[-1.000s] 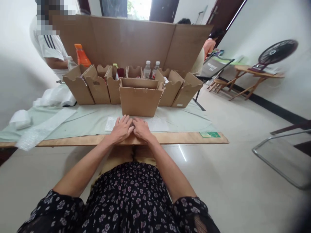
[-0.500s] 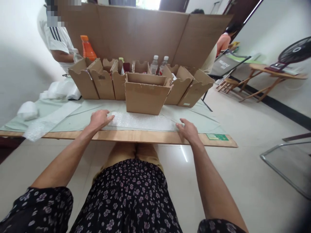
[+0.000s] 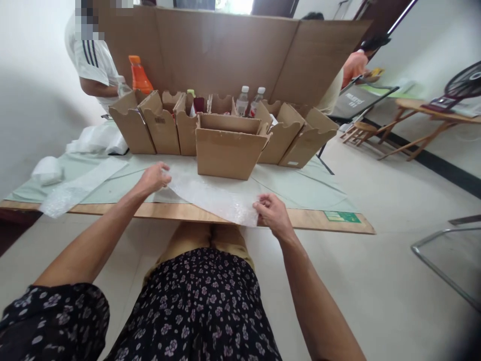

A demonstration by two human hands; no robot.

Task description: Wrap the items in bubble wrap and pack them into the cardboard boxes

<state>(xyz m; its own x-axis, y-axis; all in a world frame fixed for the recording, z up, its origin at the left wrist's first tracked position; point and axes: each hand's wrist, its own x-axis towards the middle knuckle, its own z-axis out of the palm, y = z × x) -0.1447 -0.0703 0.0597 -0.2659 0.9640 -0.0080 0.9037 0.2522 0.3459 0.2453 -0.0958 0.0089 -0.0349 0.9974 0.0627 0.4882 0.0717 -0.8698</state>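
Note:
A sheet of clear bubble wrap [image 3: 216, 196] lies across the front of the table, its near edge hanging past the wooden rim. My left hand [image 3: 153, 177] pinches the sheet's left corner. My right hand [image 3: 273, 212] grips its right corner, lifted slightly off the table edge. Just behind the sheet stands an open cardboard box [image 3: 229, 149].
A row of open cardboard boxes [image 3: 161, 125] holds water bottles [image 3: 250, 100] and an orange bottle [image 3: 139, 76], before a tall cardboard screen [image 3: 225, 47]. More bubble wrap [image 3: 77, 187] lies left on the green cloth [image 3: 300, 185]. A person in a white shirt [image 3: 93, 62] stands back left. Chairs, a fan and a small table stand right.
My hands slid apart from the middle of the sheet to its two ends, then closed on the corners. The right corner has been pulled toward me and lifted.

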